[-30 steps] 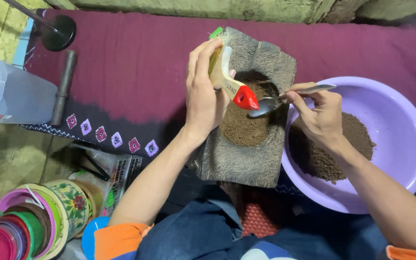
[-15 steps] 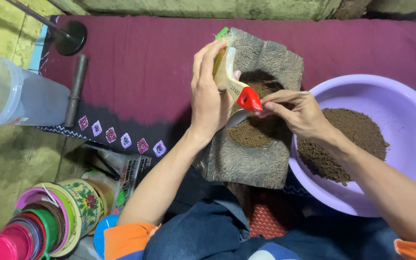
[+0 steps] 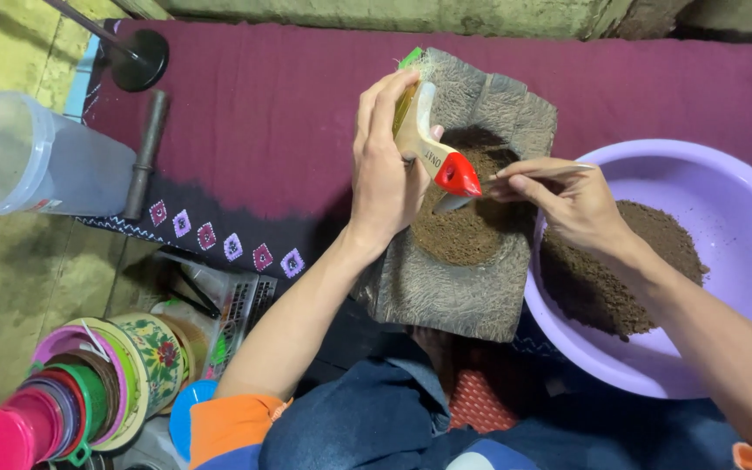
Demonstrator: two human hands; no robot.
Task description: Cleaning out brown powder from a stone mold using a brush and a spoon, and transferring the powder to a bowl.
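Head camera, looking straight down: my left hand (image 3: 386,165) is wrapped around a paintbrush (image 3: 428,144) with a pale wooden handle and red tip, and it presses against the grey fibrous mould (image 3: 472,287) propped on my lap. My right hand (image 3: 567,202) is pinched shut on a metal spoon (image 3: 480,187), its bowl down in the hollow of the mould, where brown powder (image 3: 467,231) sits. Just right of the mould, touching its edge, the purple basin (image 3: 741,200) holds a heap of the same brown stuff. Under it all, a maroon cloth (image 3: 263,113). Far left, a clear plastic jug (image 3: 36,161) lies on its side, and stacked colourful cups (image 3: 36,418) stand by my knee.
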